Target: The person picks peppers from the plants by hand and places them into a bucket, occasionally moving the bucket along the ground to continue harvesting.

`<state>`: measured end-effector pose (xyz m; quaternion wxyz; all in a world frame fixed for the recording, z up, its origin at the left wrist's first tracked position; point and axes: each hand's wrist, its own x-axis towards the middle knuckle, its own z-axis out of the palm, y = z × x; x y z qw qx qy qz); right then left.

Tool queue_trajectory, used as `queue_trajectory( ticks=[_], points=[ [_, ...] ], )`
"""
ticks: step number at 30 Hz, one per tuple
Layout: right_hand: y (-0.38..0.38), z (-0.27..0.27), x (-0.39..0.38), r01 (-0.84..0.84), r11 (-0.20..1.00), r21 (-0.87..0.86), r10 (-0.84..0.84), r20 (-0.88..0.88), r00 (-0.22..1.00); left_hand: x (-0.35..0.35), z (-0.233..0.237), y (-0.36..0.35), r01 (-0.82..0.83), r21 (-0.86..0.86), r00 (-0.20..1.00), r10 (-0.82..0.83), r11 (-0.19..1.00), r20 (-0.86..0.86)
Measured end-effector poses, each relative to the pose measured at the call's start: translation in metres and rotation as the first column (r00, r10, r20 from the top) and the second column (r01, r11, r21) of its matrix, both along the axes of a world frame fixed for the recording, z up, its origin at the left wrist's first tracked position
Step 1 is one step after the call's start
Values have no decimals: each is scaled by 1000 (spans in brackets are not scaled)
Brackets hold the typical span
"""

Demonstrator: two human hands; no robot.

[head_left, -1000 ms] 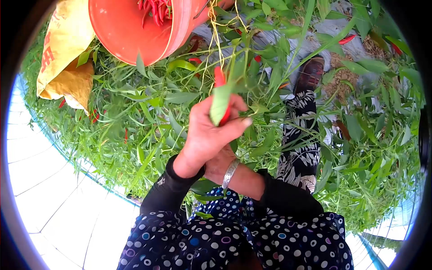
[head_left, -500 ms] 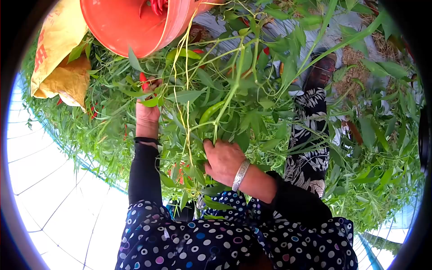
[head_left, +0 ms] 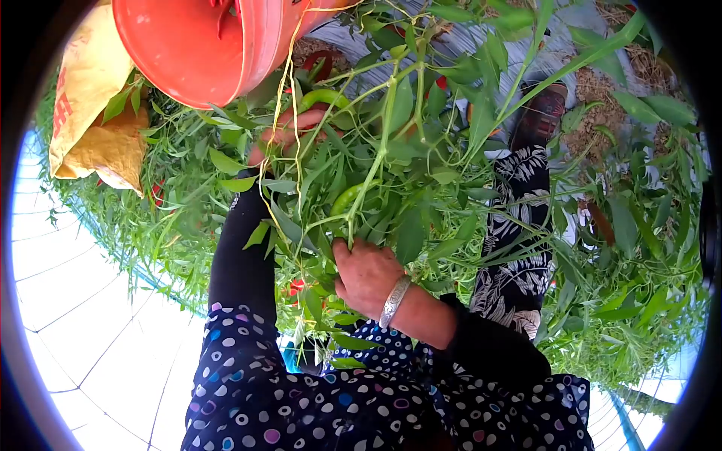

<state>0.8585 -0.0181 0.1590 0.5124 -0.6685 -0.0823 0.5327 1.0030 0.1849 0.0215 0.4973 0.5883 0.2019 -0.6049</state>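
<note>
Fingers of my right hand [head_left: 370,278] are curled round a chili stem [head_left: 382,149], I guess to steady it, nearer me than the red bucket [head_left: 177,52]. Left hand [head_left: 289,134] is just beside the bucket, too leafy to tell its grip. Bucket's mouth tips my way, probably for easy reach.

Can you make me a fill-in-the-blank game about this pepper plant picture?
1. The silver bracelet is on the person's ____ wrist.
2. The hand nearer the bucket is the person's ____ hand.
3. In the picture, the yellow sack is to the ____ of the bucket.
4. The long sleeve below the leaf-covered hand is coloured ____.

Missing words: right; left; left; black.
</note>
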Motion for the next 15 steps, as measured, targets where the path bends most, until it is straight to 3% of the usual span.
queue_trajectory(
  ticks=[2, 10, 11, 12, 15],
  points=[
    [0, 1, 1, -1, 1000, -15, 1, 19, 1000, -9, -16, -2, -166, 10, 941, 161, 986, -298],
    [4, 4, 8, 9, 1000, -20, -8, 11, 1000, -6, 0, -9, 98, 29, 955, -86, 995, -285],
    [5, 4, 8, 19, 1000, -21, -19, 7, 1000, -32, -13, 19, -141, -187, 982, 113, 972, -153],
    [6, 5, 9, 15, 1000, -22, -15, 6, 1000, -32, -8, 17, -146, -188, 981, 117, 971, -154],
    [7, 4, 10, -4, 1000, -30, 4, -8, 1000, -33, 12, 7, -88, 19, 993, 89, 996, -81]
  ],
)
